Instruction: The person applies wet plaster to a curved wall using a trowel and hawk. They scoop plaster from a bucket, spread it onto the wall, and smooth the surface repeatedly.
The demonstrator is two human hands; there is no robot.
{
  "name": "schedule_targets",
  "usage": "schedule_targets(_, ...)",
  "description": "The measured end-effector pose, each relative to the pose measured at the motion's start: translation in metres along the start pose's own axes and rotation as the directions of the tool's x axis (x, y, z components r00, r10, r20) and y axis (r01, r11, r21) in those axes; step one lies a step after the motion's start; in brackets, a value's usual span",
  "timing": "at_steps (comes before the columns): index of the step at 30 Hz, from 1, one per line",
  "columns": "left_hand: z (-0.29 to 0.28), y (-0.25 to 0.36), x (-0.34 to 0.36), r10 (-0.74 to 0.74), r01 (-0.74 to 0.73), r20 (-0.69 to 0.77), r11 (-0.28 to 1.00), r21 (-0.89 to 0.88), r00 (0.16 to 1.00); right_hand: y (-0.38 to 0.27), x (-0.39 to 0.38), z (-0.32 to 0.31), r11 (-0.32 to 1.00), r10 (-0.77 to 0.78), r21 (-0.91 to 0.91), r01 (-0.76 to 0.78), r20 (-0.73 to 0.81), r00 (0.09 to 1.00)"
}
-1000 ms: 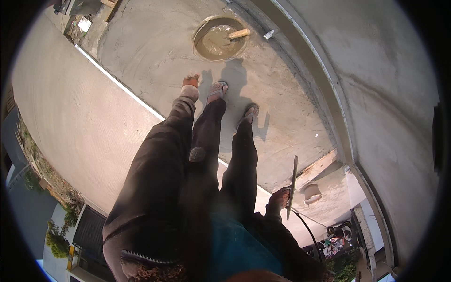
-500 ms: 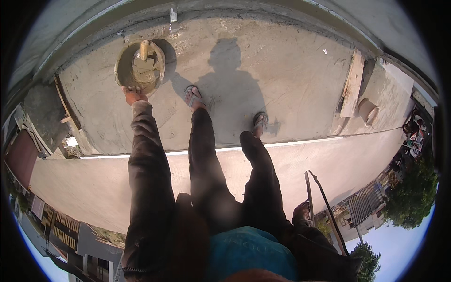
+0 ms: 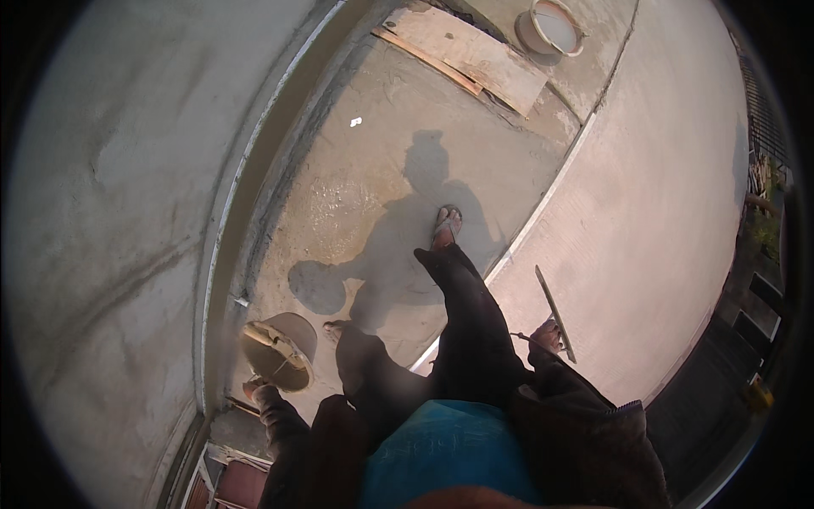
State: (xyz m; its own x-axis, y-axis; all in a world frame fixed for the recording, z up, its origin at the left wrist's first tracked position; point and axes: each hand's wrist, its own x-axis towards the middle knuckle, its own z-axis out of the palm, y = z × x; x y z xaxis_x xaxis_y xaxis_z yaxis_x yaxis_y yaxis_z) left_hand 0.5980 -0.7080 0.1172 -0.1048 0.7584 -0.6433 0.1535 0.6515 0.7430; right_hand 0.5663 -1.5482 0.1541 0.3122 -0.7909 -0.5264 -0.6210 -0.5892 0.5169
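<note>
Head view: my left hand point(image 3: 257, 389) hangs low at my side, arm stretched down, fingers closed on the rim of a mortar pan point(image 3: 280, 350) lifted off the concrete slab point(image 3: 381, 170). My right hand point(image 3: 547, 338) — elbow bent, held out — grips a long flat trowel point(image 3: 554, 312) angled upward over the ledge.

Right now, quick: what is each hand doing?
Left hand: closed on the rim of the round grey mortar pan.
Right hand: closed on the long flat metal trowel.
</note>
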Motion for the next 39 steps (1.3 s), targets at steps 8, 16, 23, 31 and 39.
schedule_targets(8,0.294,-0.111,-0.230,-0.187,0.166,0.284,0.981,0.097,0.941,-0.054,0.130,-0.181,0.946,-0.017,0.321,0.052,-0.112,0.994)
schedule_targets(16,0.582,-0.278,-0.448,-0.333,0.223,0.442,0.933,0.284,0.833,-0.098,0.221,-0.281,0.941,0.070,0.337,-0.026,-0.122,0.990)
schedule_targets(23,0.746,-0.417,-0.466,-0.302,0.037,0.573,0.903,0.428,0.761,-0.125,0.267,-0.346,0.912,0.206,0.339,-0.231,0.109,0.973)
schedule_targets(31,0.805,-0.492,-0.487,-0.125,-0.516,0.684,0.564,0.645,0.718,-0.147,0.321,-0.349,0.935,0.010,0.352,0.037,-0.131,0.991)
schedule_targets(39,0.793,-0.469,-0.552,-0.260,-0.747,0.801,0.290,0.598,0.540,-0.130,0.360,-0.345,0.914,-0.002,0.406,-0.006,0.019,1.000)
